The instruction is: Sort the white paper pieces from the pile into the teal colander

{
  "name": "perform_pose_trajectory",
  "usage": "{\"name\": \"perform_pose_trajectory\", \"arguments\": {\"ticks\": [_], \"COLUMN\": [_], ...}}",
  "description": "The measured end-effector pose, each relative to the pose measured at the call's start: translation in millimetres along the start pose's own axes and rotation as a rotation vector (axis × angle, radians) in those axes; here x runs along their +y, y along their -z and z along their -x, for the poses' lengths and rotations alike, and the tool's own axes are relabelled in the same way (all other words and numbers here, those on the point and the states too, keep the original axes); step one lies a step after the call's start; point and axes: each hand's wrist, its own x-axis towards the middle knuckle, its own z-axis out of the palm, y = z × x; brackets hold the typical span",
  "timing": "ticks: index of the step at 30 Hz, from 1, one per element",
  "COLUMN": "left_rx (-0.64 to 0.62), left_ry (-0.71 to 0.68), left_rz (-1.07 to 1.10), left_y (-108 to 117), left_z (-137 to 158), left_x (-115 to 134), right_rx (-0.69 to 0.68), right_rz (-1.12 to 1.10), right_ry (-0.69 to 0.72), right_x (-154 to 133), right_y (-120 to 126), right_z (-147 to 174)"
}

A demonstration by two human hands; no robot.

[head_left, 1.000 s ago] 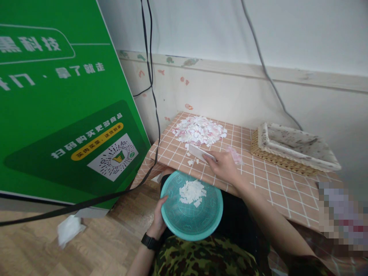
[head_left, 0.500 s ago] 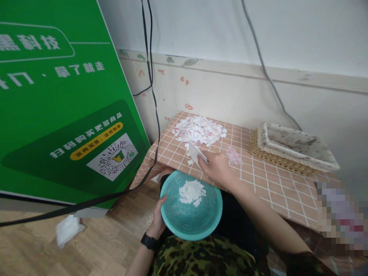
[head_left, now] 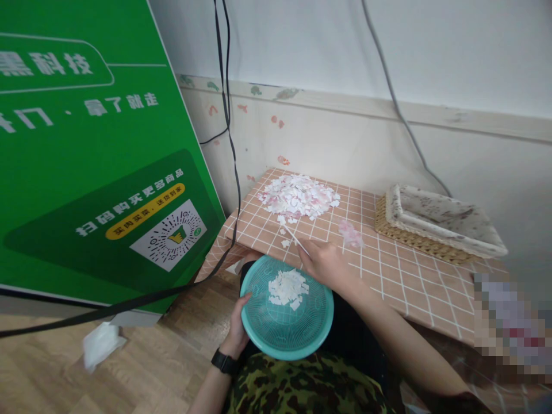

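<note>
My left hand (head_left: pixel 240 323) grips the left rim of a teal plastic colander (head_left: pixel 302 339), its thumb over the edge. Inside the colander lies a small heap of white paper scraps (head_left: pixel 288 288). Over the table's front edge, my right hand (head_left: pixel 323 261) is closed on a thin white card (head_left: pixel 295 238), seen nearly edge-on and pointing toward the back left. A few loose scraps (head_left: pixel 285 244) lie beside the card's tip. Behind it is a large pile of torn white and pinkish paper (head_left: pixel 297 195) on the checked tablecloth (head_left: pixel 383 282).
A crumpled pink-white piece (head_left: pixel 351 234) lies right of my right hand. Farther right stands a cloth-lined wicker basket (head_left: pixel 444 230). Black cables (head_left: pixel 235 172) hang at the left before a green sign panel (head_left: pixel 86 172). A white bag (head_left: pixel 102 344) rests on the floor.
My right hand has turned the card from showing its flat face to nearly edge-on and drawn it slightly nearer me. My left hand and the colander have stayed put.
</note>
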Motion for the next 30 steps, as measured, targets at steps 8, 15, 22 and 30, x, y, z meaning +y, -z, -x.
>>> {"name": "perform_pose_trajectory", "arguments": {"ticks": [8, 15, 22, 30], "left_rx": [-0.009, -0.018, 0.023, 0.003], "left_ry": [-0.002, 0.021, 0.033, -0.009], "left_rz": [0.007, 0.004, 0.035, -0.009], "left_y": [-0.9, -1.5, -3.1, -18.1], "left_z": [-0.1, 0.7, 12.4, 22.2], "left_x": [1.0, 2.1, 15.9, 46.9], "right_rx": [0.033, 0.026, 0.153, 0.117], "right_rz": [-0.072, -0.216, -0.274, -0.365], "right_ry": [-0.094, -0.126, -0.247, -0.197], "right_x": [7.4, 21.8, 36.6, 26.1], "right_y": [1.1, 1.5, 3.2, -2.4], "right_z": [-6.6, -6.1, 28.2, 16.0]}}
